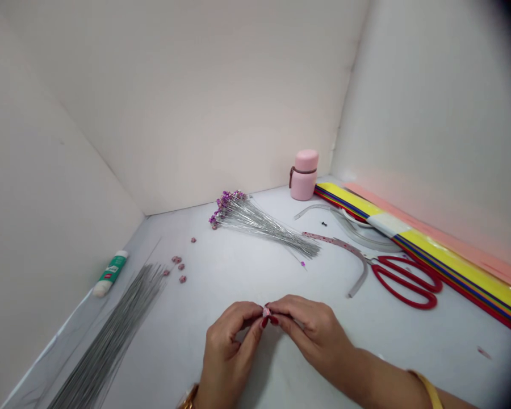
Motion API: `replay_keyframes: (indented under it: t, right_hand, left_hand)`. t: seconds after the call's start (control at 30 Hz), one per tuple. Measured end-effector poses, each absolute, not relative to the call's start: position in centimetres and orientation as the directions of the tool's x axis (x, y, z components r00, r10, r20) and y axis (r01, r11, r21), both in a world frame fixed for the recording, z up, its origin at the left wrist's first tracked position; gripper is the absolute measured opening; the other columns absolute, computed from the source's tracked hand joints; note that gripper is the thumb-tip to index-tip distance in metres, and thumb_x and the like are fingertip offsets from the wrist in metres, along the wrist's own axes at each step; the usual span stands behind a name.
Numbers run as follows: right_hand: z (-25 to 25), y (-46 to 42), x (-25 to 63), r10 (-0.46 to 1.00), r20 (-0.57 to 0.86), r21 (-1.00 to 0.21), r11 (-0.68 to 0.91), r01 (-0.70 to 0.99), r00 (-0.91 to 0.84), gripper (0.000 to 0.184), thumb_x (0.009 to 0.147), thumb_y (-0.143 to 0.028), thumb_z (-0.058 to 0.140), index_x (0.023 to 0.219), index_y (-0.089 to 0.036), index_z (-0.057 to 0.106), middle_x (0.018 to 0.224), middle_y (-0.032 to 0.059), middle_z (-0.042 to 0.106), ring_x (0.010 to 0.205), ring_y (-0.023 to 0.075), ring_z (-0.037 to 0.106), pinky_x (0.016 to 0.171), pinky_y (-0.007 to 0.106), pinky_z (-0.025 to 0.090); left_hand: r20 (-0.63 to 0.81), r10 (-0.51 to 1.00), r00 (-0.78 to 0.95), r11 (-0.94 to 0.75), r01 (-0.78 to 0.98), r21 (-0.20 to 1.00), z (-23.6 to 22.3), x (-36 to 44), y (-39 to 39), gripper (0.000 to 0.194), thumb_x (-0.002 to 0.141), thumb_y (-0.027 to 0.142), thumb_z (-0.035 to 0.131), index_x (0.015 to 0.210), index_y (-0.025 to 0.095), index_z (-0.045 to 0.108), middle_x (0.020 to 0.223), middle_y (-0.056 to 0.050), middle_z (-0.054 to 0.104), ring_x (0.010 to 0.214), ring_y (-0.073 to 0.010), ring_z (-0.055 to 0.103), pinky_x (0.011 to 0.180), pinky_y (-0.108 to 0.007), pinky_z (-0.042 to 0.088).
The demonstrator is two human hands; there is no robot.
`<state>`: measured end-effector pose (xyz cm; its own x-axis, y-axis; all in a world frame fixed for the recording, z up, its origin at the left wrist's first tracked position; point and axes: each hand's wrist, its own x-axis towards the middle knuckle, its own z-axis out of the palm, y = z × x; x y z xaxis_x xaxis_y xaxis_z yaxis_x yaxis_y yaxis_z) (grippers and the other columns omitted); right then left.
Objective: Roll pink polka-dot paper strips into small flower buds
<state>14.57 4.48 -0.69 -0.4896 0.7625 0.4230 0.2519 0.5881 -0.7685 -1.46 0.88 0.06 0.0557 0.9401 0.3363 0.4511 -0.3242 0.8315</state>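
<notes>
Between my two hands, at the lower middle, is a small pink folded paper star (267,312), mostly covered by the fingertips. My left hand (234,335) pinches it from the left with thumb and forefinger. From the right, my right hand (309,324) pinches the same piece, and the red-nailed thumbs almost meet below it. Several similar pink stars (183,279) lie loose to the left, near the tips of a bundle of grey wires (114,329). Beyond the hands lies a bunch of silvery wire stems (264,221) with purple and pink heads.
Red-handled scissors (404,281) lie at the right, touching a curved pink-patterned strip (357,258). Behind them are a clear curled strip (357,233) and long stacked coloured paper strips (426,244). A pink flask (304,176) stands at the back; a glue stick (111,274) lies far left.
</notes>
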Motion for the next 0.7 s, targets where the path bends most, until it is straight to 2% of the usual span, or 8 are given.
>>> replay_keyframes:
  t: [0.1,0.2,0.3,0.4,0.5,0.6,0.63,0.7]
  right_hand:
    - [-0.9,4.6,14.6,0.762,0.419,-0.772,0.585,0.247,-0.494,0.018,0.083,-0.016,0.045,0.09,-0.019,0.061,0.078,0.0028,0.065,0.07,0.0126,0.06,0.064,0.022,0.047]
    - [-1.0,4.7,14.7,0.77,0.401,-0.788,0.566,0.242,-0.495,0.018,0.083,-0.017,0.045,0.09,-0.02,0.061,0.079,0.003,0.066,0.071,0.0127,0.06,0.065,0.023,0.047]
    - [-0.9,4.8,14.6,0.779,0.366,-0.81,0.536,0.237,-0.509,0.02,0.083,-0.017,0.045,0.094,-0.021,0.061,0.081,0.0027,0.066,0.073,0.013,0.06,0.067,0.023,0.047]
    - [-0.7,4.8,14.4,0.791,0.316,-0.819,0.505,0.27,-0.524,0.022,0.081,-0.017,0.049,0.1,-0.02,0.06,0.083,0.0032,0.066,0.072,0.0132,0.061,0.067,0.024,0.048]
    - [-0.5,5.0,14.4,0.828,0.275,-0.815,0.471,0.338,-0.489,0.022,0.079,-0.017,0.049,0.097,-0.017,0.062,0.082,0.0044,0.067,0.069,0.0138,0.061,0.066,0.025,0.049]
    - [-0.4,5.5,14.8,0.868,0.261,-0.809,0.435,0.396,-0.423,0.02,0.078,-0.016,0.048,0.09,-0.017,0.064,0.082,0.0043,0.067,0.072,0.0152,0.062,0.066,0.026,0.049]
    - [-0.4,5.7,15.0,0.878,0.258,-0.811,0.424,0.404,-0.403,0.019,0.077,-0.016,0.048,0.088,-0.017,0.064,0.081,0.0038,0.068,0.071,0.0154,0.062,0.065,0.026,0.049]
    - [-0.5,6.2,15.5,0.893,0.258,-0.81,0.408,0.421,-0.369,0.02,0.078,-0.018,0.046,0.087,-0.018,0.064,0.078,0.003,0.068,0.069,0.0155,0.062,0.063,0.026,0.05]
  left_hand:
    - [0.329,0.942,0.07,-0.324,0.455,0.829,0.0,-1.6,1.0,0.012,0.078,0.014,0.051,0.082,0.018,0.062,0.078,-0.005,0.065,0.072,-0.0146,0.061,0.065,-0.023,0.05]
    - [0.26,0.964,0.055,-0.258,0.42,0.87,-0.2,-1.4,0.9,0.011,0.078,0.016,0.052,0.084,0.017,0.061,0.081,-0.005,0.066,0.074,-0.0149,0.062,0.067,-0.023,0.05]
    - [0.152,0.988,0.001,-0.144,0.334,0.931,-0.4,-1.1,0.9,0.011,0.079,0.022,0.051,0.083,0.016,0.06,0.079,-0.004,0.066,0.072,-0.015,0.062,0.066,-0.024,0.05]
    - [0.108,0.99,-0.093,-0.072,0.324,0.943,-0.5,-1.8,1.4,0.014,0.079,0.027,0.051,0.078,0.016,0.06,0.073,-0.003,0.067,0.069,-0.0161,0.062,0.064,-0.025,0.05]
    - [0.134,0.944,-0.303,-0.009,0.379,0.925,-0.7,-3.6,2.4,0.018,0.076,0.032,0.053,0.08,0.015,0.059,0.078,-0.006,0.065,0.075,-0.0192,0.061,0.069,-0.031,0.049]
    - [0.223,0.825,-0.519,-0.001,0.392,0.92,-1.3,-5.4,3.2,0.033,0.077,0.032,0.052,0.106,0.017,0.05,0.108,-0.011,0.055,0.098,-0.0226,0.054,0.083,-0.038,0.043]
    - [0.267,0.795,-0.545,-0.021,0.415,0.91,-1.5,-5.6,3.2,0.036,0.077,0.031,0.051,0.11,0.018,0.046,0.117,-0.012,0.049,0.106,-0.0228,0.048,0.089,-0.04,0.039]
    - [0.351,0.779,-0.52,-0.07,0.484,0.872,-1.6,-5.6,3.1,0.033,0.077,0.027,0.05,0.109,0.018,0.049,0.118,-0.011,0.047,0.113,-0.0228,0.042,0.094,-0.041,0.033]
